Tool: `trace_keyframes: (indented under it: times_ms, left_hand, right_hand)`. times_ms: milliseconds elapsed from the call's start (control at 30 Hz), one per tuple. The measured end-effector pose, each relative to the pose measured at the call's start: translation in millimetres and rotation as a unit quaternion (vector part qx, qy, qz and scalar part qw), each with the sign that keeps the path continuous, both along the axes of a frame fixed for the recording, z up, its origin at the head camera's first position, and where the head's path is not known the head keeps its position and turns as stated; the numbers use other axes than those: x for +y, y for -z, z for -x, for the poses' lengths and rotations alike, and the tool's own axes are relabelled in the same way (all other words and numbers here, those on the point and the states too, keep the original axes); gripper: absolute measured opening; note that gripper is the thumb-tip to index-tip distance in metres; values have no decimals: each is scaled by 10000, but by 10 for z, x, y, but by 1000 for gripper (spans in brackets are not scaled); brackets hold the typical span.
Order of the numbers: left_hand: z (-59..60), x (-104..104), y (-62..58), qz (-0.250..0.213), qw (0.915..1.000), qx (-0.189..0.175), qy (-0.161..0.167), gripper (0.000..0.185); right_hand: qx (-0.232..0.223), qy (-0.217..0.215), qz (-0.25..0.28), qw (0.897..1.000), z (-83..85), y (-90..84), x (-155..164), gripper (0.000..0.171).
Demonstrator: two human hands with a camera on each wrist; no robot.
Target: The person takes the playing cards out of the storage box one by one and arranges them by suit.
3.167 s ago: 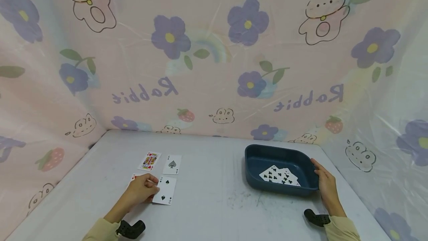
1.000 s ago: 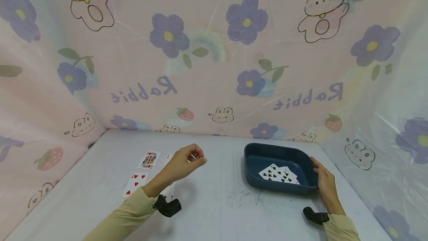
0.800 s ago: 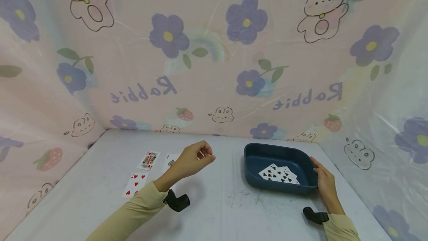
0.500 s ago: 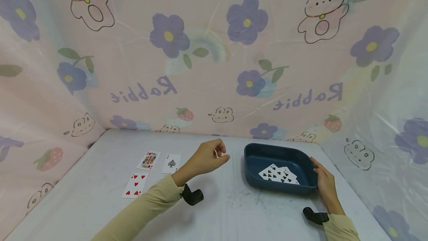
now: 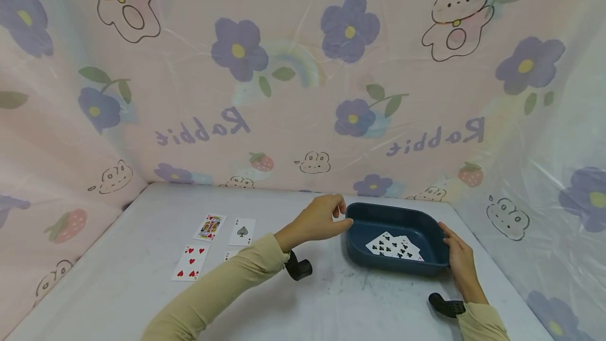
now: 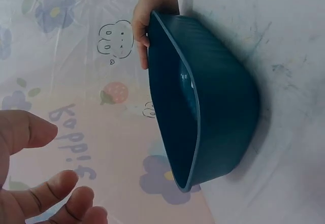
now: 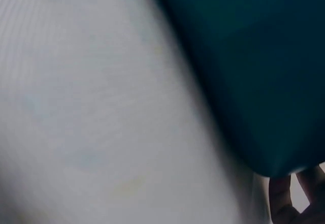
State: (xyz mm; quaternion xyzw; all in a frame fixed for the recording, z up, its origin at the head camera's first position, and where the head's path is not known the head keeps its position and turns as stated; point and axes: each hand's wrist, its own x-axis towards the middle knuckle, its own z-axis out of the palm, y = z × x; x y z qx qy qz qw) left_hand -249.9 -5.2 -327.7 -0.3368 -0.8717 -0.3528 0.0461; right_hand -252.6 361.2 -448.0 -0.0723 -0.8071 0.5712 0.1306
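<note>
A dark blue tray (image 5: 397,209) stands on the grey table at the right, with several club cards (image 5: 395,249) lying in it. My right hand (image 5: 459,262) grips the tray's right rim; in the left wrist view the right hand (image 6: 147,16) has its fingers curled on the far rim of the tray (image 6: 218,112). My left hand (image 5: 324,220) hovers just off the tray's left rim, fingers loosely curved. The left hand (image 6: 35,183) shows nothing between thumb and fingers. The right wrist view is filled by the tray's wall (image 7: 254,56).
At the left of the table lie a king (image 5: 210,227), an ace of spades (image 5: 243,232), a five of hearts (image 5: 191,263) and a two (image 5: 230,255) half hidden by my sleeve. Flowered plastic sheeting walls in the table on three sides.
My left hand left the two of spades, rose, and travelled right across the table to the tray's left rim. The right hand and tray stayed put.
</note>
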Motion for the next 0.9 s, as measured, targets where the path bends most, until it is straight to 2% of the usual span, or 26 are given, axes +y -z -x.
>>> trace_keyframes:
  times_ms: [167, 333, 533, 767, 900]
  left_hand:
    - [43, 188, -8, 358, 9989, 298, -44, 18]
    - [62, 370, -2, 955, 9936, 548, -271, 24]
    - [108, 567, 47, 1448, 9863, 590, -528, 29]
    - [159, 794, 142, 1620, 9839, 458, -600, 32]
    - [187, 931, 202, 1842, 9792, 376, -769, 31]
  right_hand:
    - [52, 6, -32, 10000, -8, -1, 2, 49]
    - [118, 55, -98, 9999, 7, 14, -7, 49]
    - [88, 101, -121, 9998, 21, 34, -28, 49]
    - [-2, 86, -270, 9996, -4, 37, -11, 49]
    - [41, 100, -191, 9998, 8, 9, -10, 49]
